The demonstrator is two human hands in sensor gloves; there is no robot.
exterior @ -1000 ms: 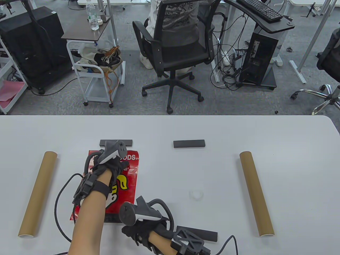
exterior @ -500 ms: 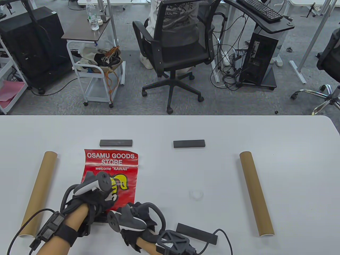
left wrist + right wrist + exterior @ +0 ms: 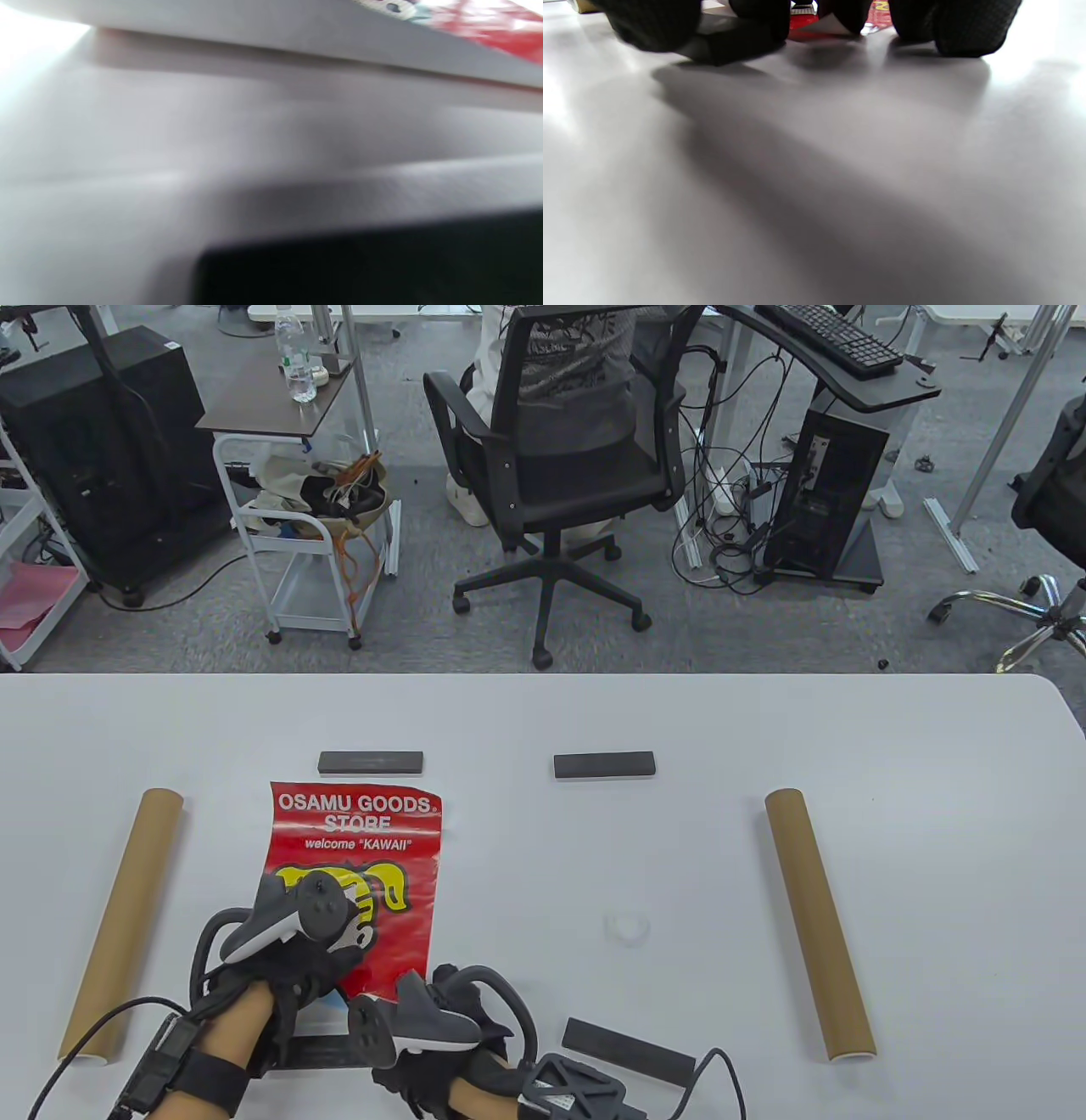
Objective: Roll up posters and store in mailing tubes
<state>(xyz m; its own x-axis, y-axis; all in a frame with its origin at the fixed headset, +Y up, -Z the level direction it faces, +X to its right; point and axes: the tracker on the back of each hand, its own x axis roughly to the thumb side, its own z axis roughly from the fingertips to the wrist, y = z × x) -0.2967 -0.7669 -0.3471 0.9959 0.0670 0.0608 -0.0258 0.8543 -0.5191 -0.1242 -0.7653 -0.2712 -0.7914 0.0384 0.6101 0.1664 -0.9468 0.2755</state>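
The red poster [image 3: 361,848] lies flat on the white table, its far end free. Its near edge curls up and shows its white underside [image 3: 333,1008]. My left hand [image 3: 293,971] grips the near left corner. In the left wrist view the lifted white underside [image 3: 271,38] fills the top. My right hand [image 3: 441,1027] holds the near right corner. In the right wrist view its fingertips [image 3: 954,29] touch the table at the poster's edge [image 3: 835,23]. One brown mailing tube [image 3: 123,925] lies to the left, another [image 3: 819,925] far to the right.
Two black weight bars [image 3: 370,763] [image 3: 604,765] lie beyond the poster. A third bar [image 3: 628,1052] lies right of my right hand, and a fourth [image 3: 327,1056] lies below my left hand. A small clear cap [image 3: 628,927] sits mid-table.
My left hand came back from the poster's far end to its near edge. The near edge has lifted and shows white. The bar there now lies nearer me, off the poster.
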